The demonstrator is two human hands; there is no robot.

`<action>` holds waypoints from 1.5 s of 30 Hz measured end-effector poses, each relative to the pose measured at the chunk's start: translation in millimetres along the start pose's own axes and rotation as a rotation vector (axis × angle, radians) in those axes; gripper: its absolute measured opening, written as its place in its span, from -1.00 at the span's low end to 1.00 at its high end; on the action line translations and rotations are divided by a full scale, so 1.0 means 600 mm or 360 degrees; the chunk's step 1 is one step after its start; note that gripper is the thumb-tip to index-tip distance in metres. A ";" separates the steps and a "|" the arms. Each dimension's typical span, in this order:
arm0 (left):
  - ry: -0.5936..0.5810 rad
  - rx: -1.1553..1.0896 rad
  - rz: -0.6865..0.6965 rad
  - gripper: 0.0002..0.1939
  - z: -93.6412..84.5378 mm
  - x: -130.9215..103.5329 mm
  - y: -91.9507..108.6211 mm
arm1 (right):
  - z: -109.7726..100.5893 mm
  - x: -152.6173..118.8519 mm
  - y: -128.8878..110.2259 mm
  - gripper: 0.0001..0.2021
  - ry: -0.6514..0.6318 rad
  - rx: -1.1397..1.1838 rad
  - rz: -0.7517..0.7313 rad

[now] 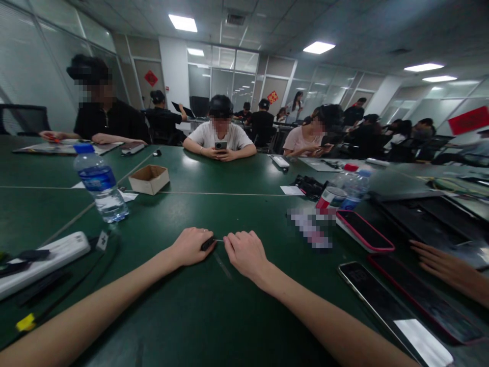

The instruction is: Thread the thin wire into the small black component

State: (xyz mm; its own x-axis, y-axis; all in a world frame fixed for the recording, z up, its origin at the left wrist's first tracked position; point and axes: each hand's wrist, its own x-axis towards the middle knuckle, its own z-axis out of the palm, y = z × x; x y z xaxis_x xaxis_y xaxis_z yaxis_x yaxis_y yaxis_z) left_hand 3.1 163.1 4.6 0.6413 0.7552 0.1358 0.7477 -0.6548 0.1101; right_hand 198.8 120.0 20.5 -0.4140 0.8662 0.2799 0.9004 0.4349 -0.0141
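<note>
Left hand (193,247) grips a black object (208,243) mid-worktop (183,316); thin shaft (219,240) reaches curled right hand (246,254), hold unconfirmed. Apparent step: two-handed handling; next move calls for steadiness.

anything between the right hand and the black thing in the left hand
No separate obstacle shows: only a thin pale piece spans the gap between the right hand and the black object in the left hand. Whether it belongs to that object is unclear.

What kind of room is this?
It looks like an office or meeting room. There's a big green table, a glass wall at the back and a bright ceiling light.
</note>
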 end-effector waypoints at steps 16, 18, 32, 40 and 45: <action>0.0178 -0.0137 -0.0298 -0.70 0.025 -0.015 0.025 | -0.014 -0.048 -0.015 -0.59 0.0156 0.0061 0.0371; 0.0204 -0.0139 -0.0339 -0.70 0.028 -0.030 0.030 | -0.021 -0.063 -0.020 -0.59 0.0184 0.0049 0.0417; 0.0261 -0.0173 -0.0396 -0.68 0.059 -0.051 0.032 | -0.001 -0.103 -0.006 -0.59 0.0300 0.0059 0.0502; 0.0267 -0.0224 -0.0362 -0.66 0.066 -0.044 0.023 | -0.007 -0.107 -0.013 -0.57 0.0330 -0.0035 0.0515; 0.0280 -0.0250 -0.0315 -0.66 0.080 -0.038 0.016 | -0.001 -0.097 -0.007 -0.56 0.0298 -0.0127 0.0523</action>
State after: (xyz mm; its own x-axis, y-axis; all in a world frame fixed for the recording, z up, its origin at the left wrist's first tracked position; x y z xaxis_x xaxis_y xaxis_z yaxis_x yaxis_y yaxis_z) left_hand 3.5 141.1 -44.5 0.4361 0.8604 0.2636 0.8105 -0.5028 0.3003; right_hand 219.5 67.6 4.8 -0.0764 0.8931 0.4433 0.9916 0.1145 -0.0598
